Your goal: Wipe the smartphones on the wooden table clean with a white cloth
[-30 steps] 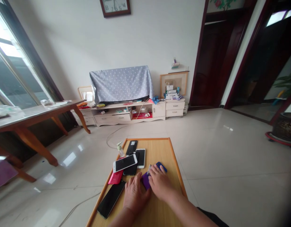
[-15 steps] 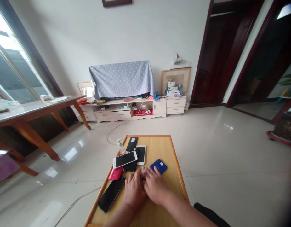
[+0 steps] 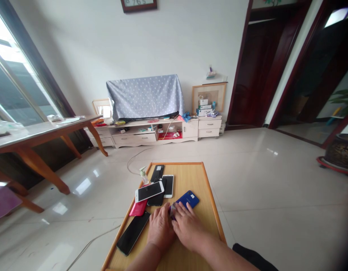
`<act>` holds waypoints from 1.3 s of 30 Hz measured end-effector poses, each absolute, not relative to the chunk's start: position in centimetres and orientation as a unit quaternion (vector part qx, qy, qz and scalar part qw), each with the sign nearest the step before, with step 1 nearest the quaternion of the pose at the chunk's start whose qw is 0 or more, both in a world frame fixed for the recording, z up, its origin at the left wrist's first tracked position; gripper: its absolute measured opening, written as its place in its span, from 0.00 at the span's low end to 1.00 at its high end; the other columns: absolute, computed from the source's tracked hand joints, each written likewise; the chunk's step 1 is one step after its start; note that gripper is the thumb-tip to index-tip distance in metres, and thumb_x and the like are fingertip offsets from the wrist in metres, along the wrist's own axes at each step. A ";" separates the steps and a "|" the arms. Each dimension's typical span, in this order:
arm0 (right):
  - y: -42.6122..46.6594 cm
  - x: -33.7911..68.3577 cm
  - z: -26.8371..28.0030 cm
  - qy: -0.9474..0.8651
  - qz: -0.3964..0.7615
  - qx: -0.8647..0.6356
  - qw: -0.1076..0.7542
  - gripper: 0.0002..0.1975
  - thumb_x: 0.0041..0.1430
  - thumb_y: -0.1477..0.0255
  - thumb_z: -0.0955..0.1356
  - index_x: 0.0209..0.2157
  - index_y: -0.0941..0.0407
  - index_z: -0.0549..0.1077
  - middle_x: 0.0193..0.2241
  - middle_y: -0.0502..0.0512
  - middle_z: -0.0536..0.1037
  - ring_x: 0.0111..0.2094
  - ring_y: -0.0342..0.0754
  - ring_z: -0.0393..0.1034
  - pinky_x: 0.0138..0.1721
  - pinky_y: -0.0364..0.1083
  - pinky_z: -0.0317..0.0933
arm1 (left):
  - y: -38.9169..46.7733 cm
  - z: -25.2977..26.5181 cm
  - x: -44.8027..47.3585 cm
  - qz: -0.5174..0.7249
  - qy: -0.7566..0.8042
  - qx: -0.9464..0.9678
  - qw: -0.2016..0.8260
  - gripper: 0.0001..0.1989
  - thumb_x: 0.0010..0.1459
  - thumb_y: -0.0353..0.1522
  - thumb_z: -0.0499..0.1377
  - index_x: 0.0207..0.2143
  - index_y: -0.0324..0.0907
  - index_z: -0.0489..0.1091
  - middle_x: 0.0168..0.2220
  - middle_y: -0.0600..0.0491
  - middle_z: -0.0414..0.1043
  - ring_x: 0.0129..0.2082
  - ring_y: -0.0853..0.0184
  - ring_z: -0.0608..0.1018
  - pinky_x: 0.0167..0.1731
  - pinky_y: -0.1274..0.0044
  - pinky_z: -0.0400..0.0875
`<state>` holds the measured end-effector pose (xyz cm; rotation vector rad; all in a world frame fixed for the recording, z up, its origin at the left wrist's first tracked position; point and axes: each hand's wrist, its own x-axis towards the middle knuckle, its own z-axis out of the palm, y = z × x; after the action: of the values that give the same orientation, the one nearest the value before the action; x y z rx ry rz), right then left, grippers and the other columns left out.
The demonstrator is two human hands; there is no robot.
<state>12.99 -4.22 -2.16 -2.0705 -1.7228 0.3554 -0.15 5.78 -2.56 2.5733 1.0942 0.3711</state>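
Note:
A blue smartphone (image 3: 190, 198) lies back side up on the small wooden table, a white label near its camera. My left hand (image 3: 161, 225) curls at the phone's near left end, which is mostly covered by the fingers. Across the phone's lower part rests my right hand (image 3: 188, 227), its fingers bent and close together. Between the two hands shows a small pale crumpled piece (image 3: 173, 209), perhaps cloth or wipe, under the right fingertips. To the left lie a black phone (image 3: 133, 233), a red phone (image 3: 138, 208) and a white-framed phone (image 3: 149, 191).
Another white phone (image 3: 168, 186) and a black phone (image 3: 157, 173) lie farther up the wooden table (image 3: 188, 173). A pump bottle (image 3: 144, 175) stands by its left edge. A cable (image 3: 92, 241) runs over the floor. A low cabinet (image 3: 134, 139) is against the wall.
My right hand and the pale piece have shifted slightly toward me and to the right. More of the blue phone's back shows; the other phones stay put.

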 end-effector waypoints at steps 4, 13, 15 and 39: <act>-4.5 14.9 -1.7 -0.581 0.115 -0.780 0.200 0.29 0.73 0.59 0.50 0.68 0.56 0.58 0.68 0.57 0.56 0.70 0.53 0.44 0.69 0.58 0.28 | 5.5 -2.0 -0.1 0.132 0.379 0.901 0.163 0.34 0.53 0.40 0.59 0.62 0.45 0.60 0.58 0.47 0.70 0.59 0.56 0.67 0.58 0.65 0.56; -5.7 13.7 -2.0 -0.585 0.112 -0.773 0.217 0.29 0.72 0.59 0.52 0.68 0.57 0.57 0.69 0.58 0.54 0.70 0.55 0.45 0.70 0.56 0.35 | 5.2 -1.4 -0.1 0.110 0.387 0.903 0.153 0.32 0.53 0.40 0.58 0.61 0.45 0.62 0.60 0.48 0.69 0.60 0.57 0.66 0.59 0.66 0.55; -6.1 12.9 -2.3 -0.611 0.115 -0.749 0.231 0.28 0.73 0.60 0.52 0.68 0.54 0.57 0.68 0.55 0.57 0.69 0.54 0.48 0.70 0.55 0.36 | 5.2 -1.4 -0.1 0.103 0.386 0.904 0.150 0.32 0.53 0.40 0.58 0.61 0.46 0.62 0.61 0.48 0.68 0.61 0.56 0.65 0.60 0.66 0.54; -6.4 15.8 -1.7 -0.506 0.080 -0.840 0.181 0.29 0.69 0.64 0.55 0.65 0.63 0.63 0.67 0.64 0.58 0.69 0.60 0.49 0.69 0.59 0.39 | 5.1 -1.7 -0.2 0.139 0.389 0.896 0.161 0.32 0.50 0.41 0.60 0.59 0.47 0.63 0.56 0.49 0.71 0.58 0.57 0.67 0.59 0.67 0.54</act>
<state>15.83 -6.41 -1.74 -2.3705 -1.4283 0.2271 -0.20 5.08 -1.75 2.5596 1.1097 0.3980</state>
